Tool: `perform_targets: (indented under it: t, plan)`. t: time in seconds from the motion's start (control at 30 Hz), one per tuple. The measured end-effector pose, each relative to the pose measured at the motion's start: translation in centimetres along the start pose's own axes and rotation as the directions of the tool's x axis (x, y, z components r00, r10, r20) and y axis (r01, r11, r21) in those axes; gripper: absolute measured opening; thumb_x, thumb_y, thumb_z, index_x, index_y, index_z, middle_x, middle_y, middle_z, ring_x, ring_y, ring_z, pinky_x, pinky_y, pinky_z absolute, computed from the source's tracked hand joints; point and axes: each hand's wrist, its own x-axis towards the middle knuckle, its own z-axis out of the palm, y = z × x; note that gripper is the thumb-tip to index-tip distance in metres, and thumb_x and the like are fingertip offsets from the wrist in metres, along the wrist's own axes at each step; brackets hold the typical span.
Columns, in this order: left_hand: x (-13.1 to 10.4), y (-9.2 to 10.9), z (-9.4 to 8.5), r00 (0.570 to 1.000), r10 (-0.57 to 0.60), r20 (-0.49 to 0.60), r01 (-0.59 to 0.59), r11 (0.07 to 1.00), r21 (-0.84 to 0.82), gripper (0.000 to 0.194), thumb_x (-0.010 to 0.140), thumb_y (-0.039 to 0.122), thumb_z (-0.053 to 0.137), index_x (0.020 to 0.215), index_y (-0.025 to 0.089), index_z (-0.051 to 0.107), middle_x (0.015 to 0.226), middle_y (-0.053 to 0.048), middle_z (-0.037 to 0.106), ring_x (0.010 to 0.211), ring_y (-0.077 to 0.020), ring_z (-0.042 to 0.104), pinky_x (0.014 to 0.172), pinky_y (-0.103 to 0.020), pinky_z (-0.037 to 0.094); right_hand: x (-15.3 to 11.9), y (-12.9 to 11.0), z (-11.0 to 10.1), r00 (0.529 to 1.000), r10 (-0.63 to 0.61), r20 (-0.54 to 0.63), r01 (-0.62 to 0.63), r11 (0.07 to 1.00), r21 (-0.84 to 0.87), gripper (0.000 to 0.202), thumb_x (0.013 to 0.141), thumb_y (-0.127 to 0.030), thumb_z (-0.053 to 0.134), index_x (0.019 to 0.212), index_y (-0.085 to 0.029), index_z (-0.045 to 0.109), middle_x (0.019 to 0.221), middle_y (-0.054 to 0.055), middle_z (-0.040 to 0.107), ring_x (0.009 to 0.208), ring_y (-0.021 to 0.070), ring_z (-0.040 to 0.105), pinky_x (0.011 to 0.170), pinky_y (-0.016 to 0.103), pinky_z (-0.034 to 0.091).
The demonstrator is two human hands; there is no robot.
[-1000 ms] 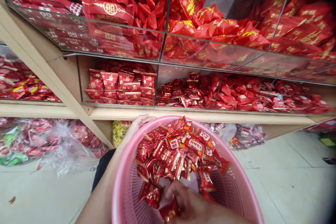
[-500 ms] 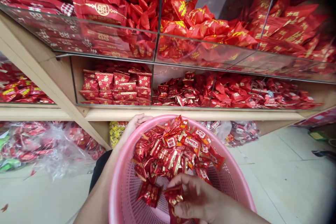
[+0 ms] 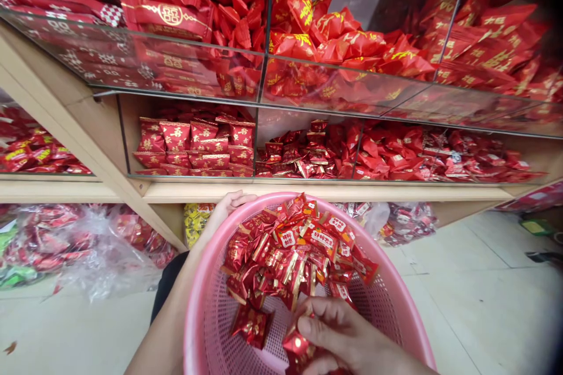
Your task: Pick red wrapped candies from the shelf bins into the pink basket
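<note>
A pink perforated plastic basket (image 3: 197, 304) holds a heap of small red and gold wrapped candies (image 3: 281, 258). My left hand (image 3: 231, 202) rests at the basket's far left rim, its fingers reaching over the wooden shelf edge; part of it is behind the rim. Low inside the basket, my right hand (image 3: 334, 331) pinches a red candy packet (image 3: 299, 343) between thumb and fingers. Another shiny red packet (image 3: 253, 325) lies just left of it on the basket's mesh.
Glass-fronted shelf compartments (image 3: 308, 85) full of red packets stand ahead. Below the wooden ledge (image 3: 325, 192) lie clear plastic bags of candy (image 3: 97, 246) and a yellow bag (image 3: 197, 222). Pale floor tiles (image 3: 479, 293) show at the right.
My right hand has shifted slightly, its thumb now higher on the red candy packet, which has turned in the fingers. My left hand stays at the rim.
</note>
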Motion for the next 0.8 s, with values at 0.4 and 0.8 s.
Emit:
perform_targets:
  t: [0.4, 0.8]
  plan:
    - [0.0, 0.1, 0.0, 0.998, -0.016, 0.068, 0.015, 1.000, 0.009, 0.036, 0.085, 0.041, 0.047, 0.093, 0.009, 0.062, 0.084, -0.005, 0.067, 0.072, -0.0163, 0.063, 0.068, -0.032, 0.051, 1.3, 1.4, -0.1, 0.999, 0.035, -0.003, -0.035, 0.993, -0.110, 0.046, 0.057, -0.047, 0.074, 0.091, -0.023, 0.054, 0.072, -0.003, 0.054, 0.054, 0.0081, 0.052, 0.051, 0.021, 0.046]
    - [0.4, 0.0, -0.4, 0.994, -0.005, 0.107, 0.006, 1.000, -0.006, 0.035, 0.086, 0.038, 0.046, 0.097, 0.009, 0.061, 0.083, -0.006, 0.069, 0.067, -0.0145, 0.064, 0.062, -0.029, 0.052, 2.0, 2.0, 2.4, 0.962, -0.271, 0.019, 0.115, 0.342, -0.933, 0.076, 0.056, 0.000, 0.048, 0.129, -0.016, 0.036, 0.117, 0.015, 0.056, 0.107, 0.0289, 0.052, 0.086, 0.038, 0.044]
